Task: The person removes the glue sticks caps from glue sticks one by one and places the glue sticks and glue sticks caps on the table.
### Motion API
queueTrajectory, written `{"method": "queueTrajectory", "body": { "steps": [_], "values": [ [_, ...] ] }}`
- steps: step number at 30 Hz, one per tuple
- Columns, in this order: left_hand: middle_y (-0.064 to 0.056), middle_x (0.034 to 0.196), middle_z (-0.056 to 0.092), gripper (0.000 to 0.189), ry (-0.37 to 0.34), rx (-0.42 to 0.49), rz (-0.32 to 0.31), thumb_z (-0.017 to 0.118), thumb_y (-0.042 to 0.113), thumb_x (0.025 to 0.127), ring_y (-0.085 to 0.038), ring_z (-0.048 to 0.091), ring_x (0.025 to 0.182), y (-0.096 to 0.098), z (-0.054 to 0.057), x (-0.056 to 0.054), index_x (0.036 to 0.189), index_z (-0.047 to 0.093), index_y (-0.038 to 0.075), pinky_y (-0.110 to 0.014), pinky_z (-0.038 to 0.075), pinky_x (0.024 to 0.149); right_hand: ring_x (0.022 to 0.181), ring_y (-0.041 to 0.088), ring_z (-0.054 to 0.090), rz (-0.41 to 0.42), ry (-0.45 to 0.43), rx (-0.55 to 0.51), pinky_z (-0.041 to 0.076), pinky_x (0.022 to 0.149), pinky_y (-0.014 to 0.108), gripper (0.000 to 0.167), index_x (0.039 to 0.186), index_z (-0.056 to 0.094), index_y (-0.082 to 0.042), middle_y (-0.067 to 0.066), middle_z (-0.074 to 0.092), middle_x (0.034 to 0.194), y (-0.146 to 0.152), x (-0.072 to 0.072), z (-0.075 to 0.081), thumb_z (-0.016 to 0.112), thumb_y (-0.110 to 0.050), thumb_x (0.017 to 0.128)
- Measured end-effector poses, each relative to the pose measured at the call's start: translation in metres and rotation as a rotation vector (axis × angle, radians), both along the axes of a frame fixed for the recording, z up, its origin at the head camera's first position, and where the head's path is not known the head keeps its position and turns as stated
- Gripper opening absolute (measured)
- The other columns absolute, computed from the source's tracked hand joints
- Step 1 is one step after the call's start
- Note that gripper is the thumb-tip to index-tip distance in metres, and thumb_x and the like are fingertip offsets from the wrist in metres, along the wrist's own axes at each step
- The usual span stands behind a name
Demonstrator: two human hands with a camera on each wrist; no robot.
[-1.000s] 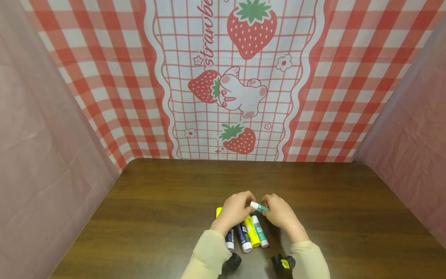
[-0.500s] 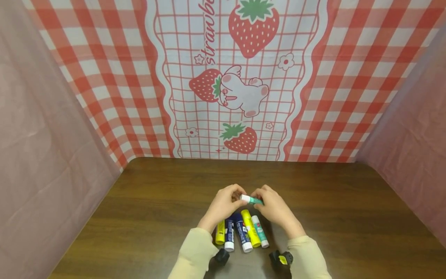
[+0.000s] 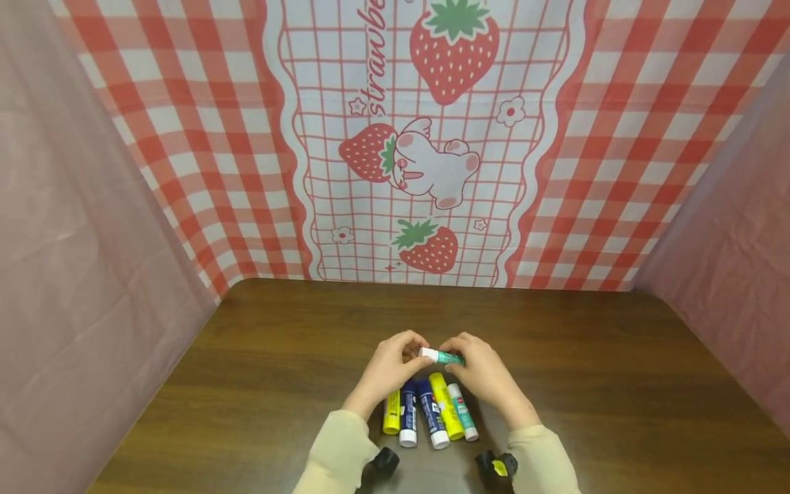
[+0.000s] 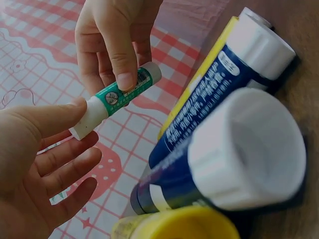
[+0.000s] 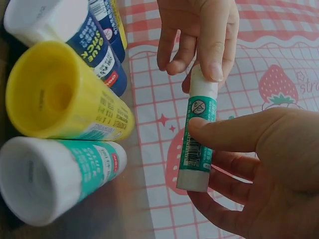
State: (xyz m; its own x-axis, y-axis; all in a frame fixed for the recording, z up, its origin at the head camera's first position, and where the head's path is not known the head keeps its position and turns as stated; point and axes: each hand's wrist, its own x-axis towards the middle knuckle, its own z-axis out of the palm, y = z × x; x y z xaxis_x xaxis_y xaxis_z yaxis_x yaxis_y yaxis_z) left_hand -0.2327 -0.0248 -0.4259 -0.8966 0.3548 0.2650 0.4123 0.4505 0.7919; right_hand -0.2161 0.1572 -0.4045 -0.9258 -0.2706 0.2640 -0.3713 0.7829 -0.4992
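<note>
I see the left hand (image 3: 389,363) has slid leftward, uncovering more of the row of glue sticks (image 3: 432,412) — handling, I judge, centres on the raised green-labelled glue stick (image 4: 112,101) beyond it: that hand pinches its white end, the right hand (image 3: 487,367) its label.

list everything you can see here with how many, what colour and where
held glue stick: 1, green with white ends, between the two hands
lying glue stick: 1, green and white, right end of the row
yellow tubes: 2, yellow, left end of the row and second from right
navy tubes: 2, navy with white ends, second and third from left
table: 1, brown, under the row
patterned cloth: 1, red and white with strawberries, behind the table
curtains: 2, pink, either side
wrist devices: 2, black, one by each wrist
sleeves: 2, cream, on the forearms
left hand: 1, bare, pinching a white end
right hand: 1, bare, gripping the green part
</note>
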Motion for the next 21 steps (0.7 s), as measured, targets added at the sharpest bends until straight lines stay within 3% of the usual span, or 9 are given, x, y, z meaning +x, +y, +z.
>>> {"method": "queueTrajectory", "body": {
  "steps": [7,13,21],
  "values": [
    [0.006,0.088,0.061,0.02,-0.025,-0.01,0.017,0.062,0.032,0.085,-0.007,0.055,0.075,-0.0039,-0.0005,0.0001,0.098,0.06,0.018,-0.022,0.046,0.069,0.074,0.01,0.052,-0.005,-0.001,0.012,0.047,0.07,0.031,0.018,0.092,0.067,-0.01,-0.002,0.057,0.085,-0.0004,0.0005,0.0004,0.072,-0.005,0.075],
    [0.004,0.087,0.062,0.02,-0.002,0.01,0.031,0.064,0.03,0.084,-0.008,0.056,0.075,-0.0058,0.0036,-0.001,0.097,0.061,0.015,-0.023,0.046,0.069,0.073,0.01,0.053,0.0,0.012,-0.008,0.047,0.069,0.03,0.018,0.092,0.067,-0.01,-0.001,0.058,0.085,0.0007,-0.0006,0.0004,0.071,-0.004,0.075],
    [0.001,0.088,0.063,0.02,0.005,0.036,0.066,0.066,0.025,0.083,-0.01,0.055,0.076,-0.0103,0.0047,-0.0023,0.098,0.062,0.012,-0.023,0.046,0.069,0.074,0.012,0.052,0.0,-0.045,-0.053,0.047,0.068,0.029,0.018,0.094,0.066,-0.009,0.0,0.058,0.088,-0.0048,-0.0018,-0.001,0.069,-0.005,0.077]
  ]
}}
